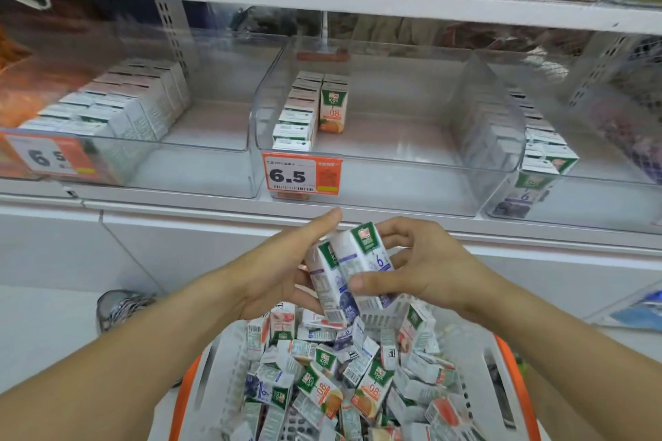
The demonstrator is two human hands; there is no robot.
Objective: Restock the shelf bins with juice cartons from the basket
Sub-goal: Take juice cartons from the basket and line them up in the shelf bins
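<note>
The shelf (322,208) runs across the upper view and carries three clear bins side by side. The centre bin (390,154) holds one row of cartons along its left wall plus one orange carton (334,107) standing upright beside that row; the remainder of its floor is bare. The left bin (200,168) holds a block of cartons at its left side. The right bin (591,197) holds a row of blueberry-printed cartons along its left wall. The basket (501,369), white with an orange rim, sits below the hands and contains a loose heap of mixed cartons lying at all angles. Two blueberry cartons (349,272) are held together above the basket, long axes tilted, tops toward the shelf. The left hand (283,272) supports them from the left with fingers extended, while the right hand (419,268) grips them, thumb across the front faces. The matching stock lies up and to the right of the hands, so the right hand is judged nearer to that bin. A price tag (301,174) reading 6.5 hangs on the centre bin's front.
</note>
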